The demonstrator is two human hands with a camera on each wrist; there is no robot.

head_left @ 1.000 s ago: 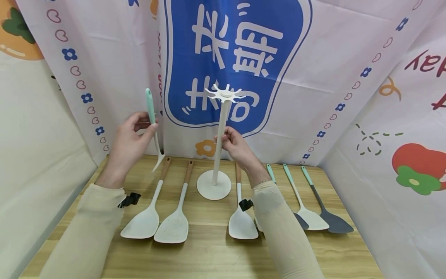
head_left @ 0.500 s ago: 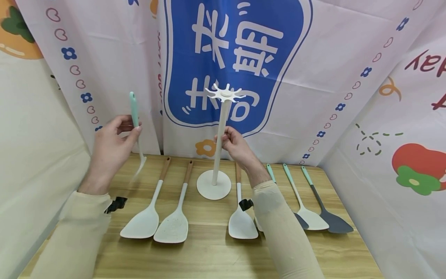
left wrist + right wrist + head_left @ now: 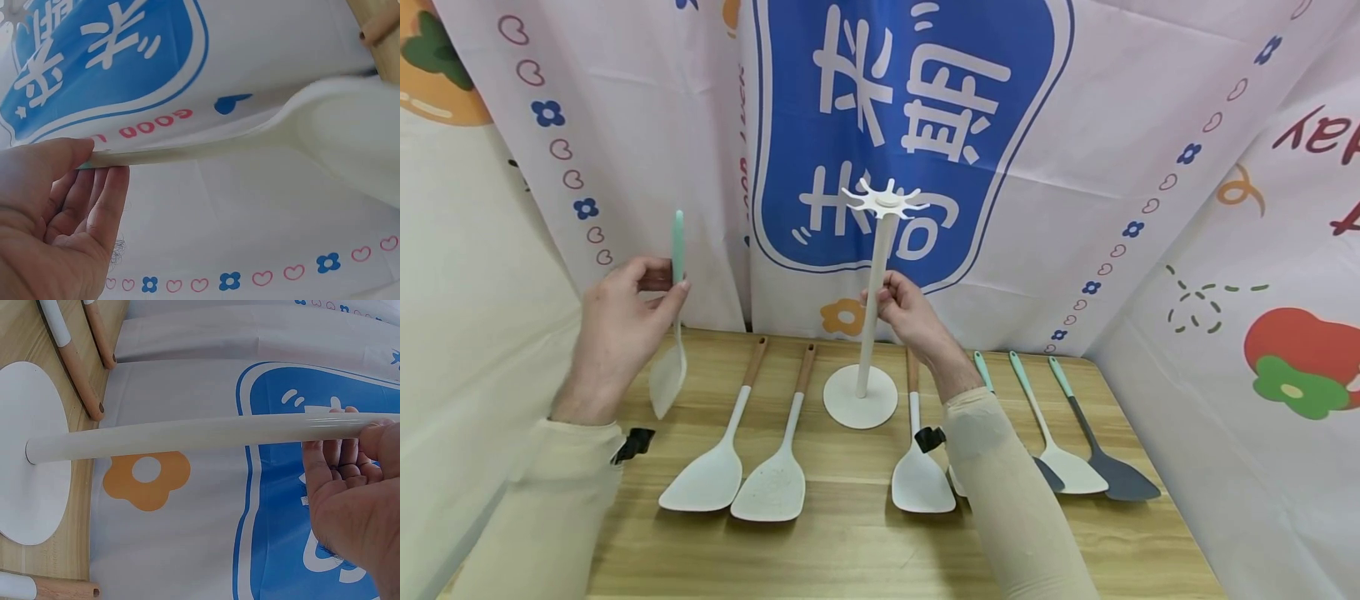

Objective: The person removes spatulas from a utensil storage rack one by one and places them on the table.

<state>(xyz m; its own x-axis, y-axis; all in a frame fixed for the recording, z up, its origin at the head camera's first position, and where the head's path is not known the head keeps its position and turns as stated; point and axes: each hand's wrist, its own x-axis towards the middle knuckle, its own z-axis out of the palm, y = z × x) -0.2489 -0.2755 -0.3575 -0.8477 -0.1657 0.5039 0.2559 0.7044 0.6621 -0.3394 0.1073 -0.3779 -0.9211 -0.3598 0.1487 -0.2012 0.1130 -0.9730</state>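
Toward the left side of the table, my left hand (image 3: 617, 321) pinches a spatula (image 3: 668, 379) by its mint-green handle. The spatula hangs upright with its white blade down, and in the left wrist view thumb and fingers hold it near where handle and white shaft (image 3: 206, 149) meet. My right hand (image 3: 917, 317) holds the pole of a white utensil stand (image 3: 867, 350). Thumb and fingers lie around the pole in the right wrist view. The stand is upright on a round base (image 3: 31, 506), and its hooked top (image 3: 887, 202) carries nothing.
Two white spatulas with wooden handles (image 3: 707, 479) lie left of the stand. A third such spatula (image 3: 922, 483) lies to its right. Farther right are a white mint-handled spatula (image 3: 1071, 473) and a grey one (image 3: 1120, 479); others are partly behind my right arm. Printed cloth (image 3: 715, 167) hangs behind.
My left hand has moved left and slightly down with the spatula. The spatula has turned, so its blade now shows broader. The right hand and stand stay put.
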